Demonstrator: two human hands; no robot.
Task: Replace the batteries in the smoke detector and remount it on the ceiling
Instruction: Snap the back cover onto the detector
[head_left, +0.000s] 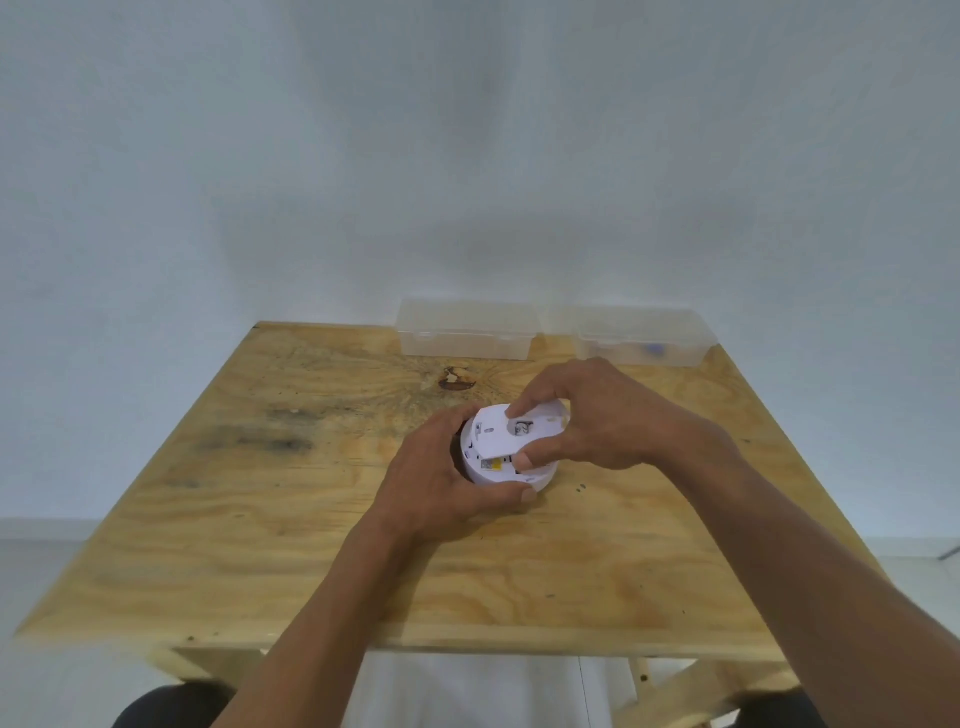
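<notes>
A round white smoke detector (485, 470) lies on the wooden table (311, 545), back side up. My left hand (441, 483) grips its body from the left, thumb along the near rim. My right hand (587, 415) pinches the flat white back plate (493, 434) that sits slightly askew on top, forefinger on its upper face and thumb at its near edge. A small label and dark openings show under the plate's edge. No batteries are visible.
Two clear plastic boxes stand at the table's far edge: one with a lid (467, 327) at centre, another (644, 335) to the right holding something small and blue. A dark knot (457, 379) marks the wood behind the detector. A white wall rises behind.
</notes>
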